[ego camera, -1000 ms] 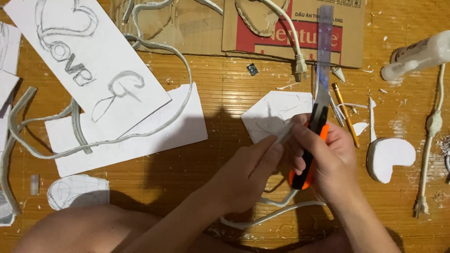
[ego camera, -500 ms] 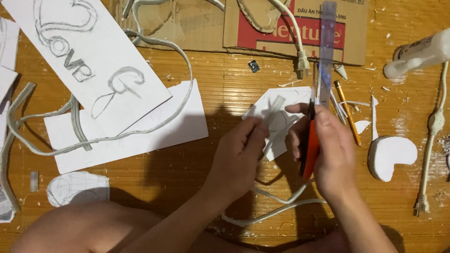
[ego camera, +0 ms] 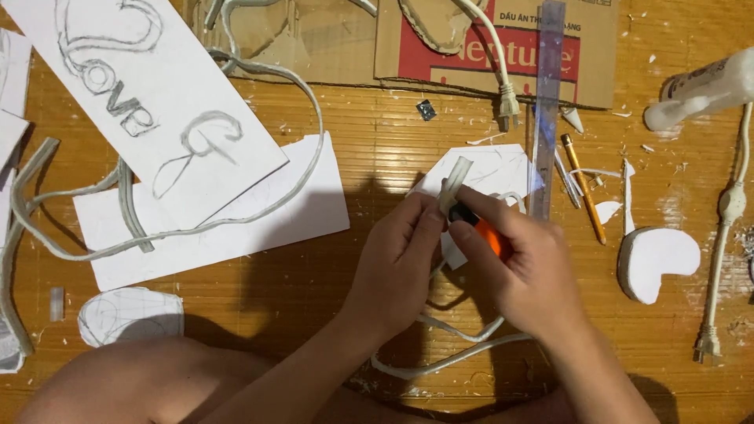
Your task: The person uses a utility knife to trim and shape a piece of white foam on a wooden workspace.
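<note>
On the wooden floor [ego camera: 377,157], among sketched paper sheets [ego camera: 141,102] and a clear ruler [ego camera: 546,102], the left hand [ego camera: 397,267] is closed around a pale cord [ego camera: 454,184], pinching its cut end upright, seemingly to steady it. The right hand [ego camera: 526,271] is wrapped tight around an orange-and-black cutter [ego camera: 479,228], its tip touching the cord. Half a second ago the cutter stood upright; now it lies slanted, lower.
</note>
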